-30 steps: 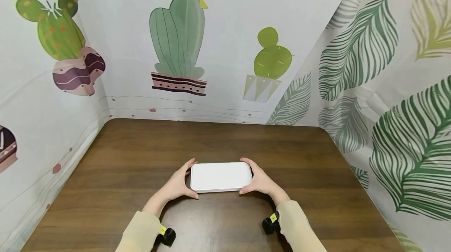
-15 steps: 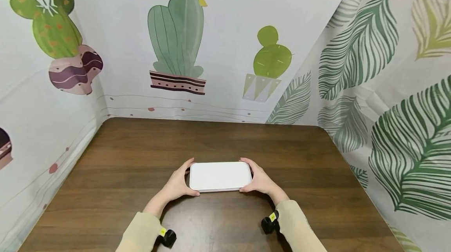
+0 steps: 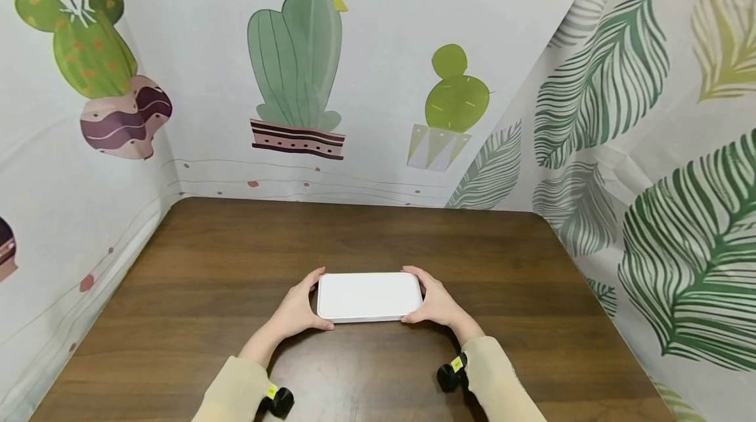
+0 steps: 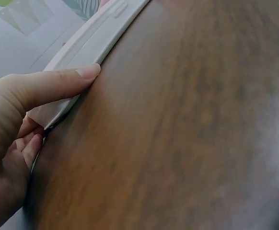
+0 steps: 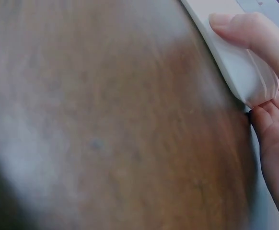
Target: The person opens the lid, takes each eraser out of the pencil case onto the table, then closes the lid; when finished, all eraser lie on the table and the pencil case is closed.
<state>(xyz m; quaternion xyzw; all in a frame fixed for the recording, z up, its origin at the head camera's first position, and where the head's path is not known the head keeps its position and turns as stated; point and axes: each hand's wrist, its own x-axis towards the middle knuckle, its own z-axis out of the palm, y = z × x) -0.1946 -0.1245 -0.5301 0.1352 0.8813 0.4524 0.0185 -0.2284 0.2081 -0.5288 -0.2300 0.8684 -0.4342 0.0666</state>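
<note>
A white flat box point(image 3: 369, 296) with rounded corners lies on the brown wooden table, its long side running left to right. My left hand point(image 3: 297, 308) grips its left end, thumb on the near side and fingers round the far side. At the other end my right hand point(image 3: 438, 304) holds it the same way. In the left wrist view the thumb point(image 4: 63, 85) presses the box's side wall point(image 4: 94, 45), which has a small raised mark. The right wrist view has the right thumb point(image 5: 247, 31) against the same wall point(image 5: 226, 52). The far fingers are partly hidden.
The wooden table point(image 3: 378, 232) has rounded far corners. White cloth printed with cacti point(image 3: 298, 74) and leaves point(image 3: 602, 81) hangs behind and at both sides. A small black camera point(image 3: 282, 402) sits at the left wrist, another black camera point(image 3: 449, 377) at the right.
Both hands keep their hold on the box, which stays in place. The head view has shifted slightly.
</note>
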